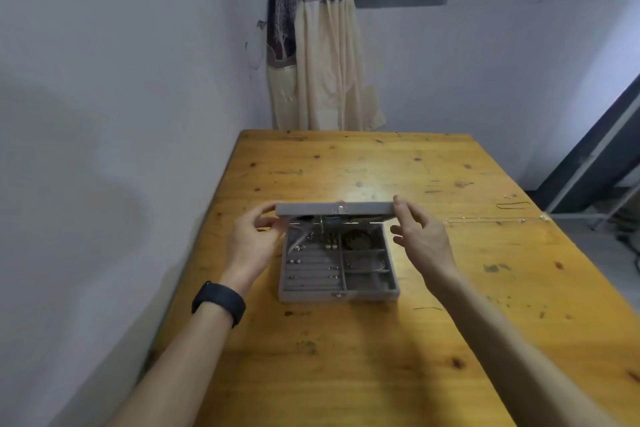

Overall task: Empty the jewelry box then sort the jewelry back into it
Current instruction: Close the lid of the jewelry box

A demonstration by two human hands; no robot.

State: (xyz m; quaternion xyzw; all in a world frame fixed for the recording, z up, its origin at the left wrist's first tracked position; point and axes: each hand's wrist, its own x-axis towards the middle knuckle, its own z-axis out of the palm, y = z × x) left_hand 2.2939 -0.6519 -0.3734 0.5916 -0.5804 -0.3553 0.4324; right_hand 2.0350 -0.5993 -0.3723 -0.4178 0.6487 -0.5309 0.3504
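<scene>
Left hand (254, 239) and right hand (420, 236) each pinch an end of the lid (334, 209), half-raised over the jewelry box (337, 295) on the table (346, 374). Its compartments hold pieces; 2 chains (491, 218) lie well apart on the right — sorting looks nearly done, or emptying barely begun.

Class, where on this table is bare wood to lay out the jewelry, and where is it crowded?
Free: the stretch between the lid and the table's far edge, and the near stretch between the jewelry box and the camera. Crowded: the right edge, where thin chains lie, and round the box, where the left hand and right hand hold the lid.
</scene>
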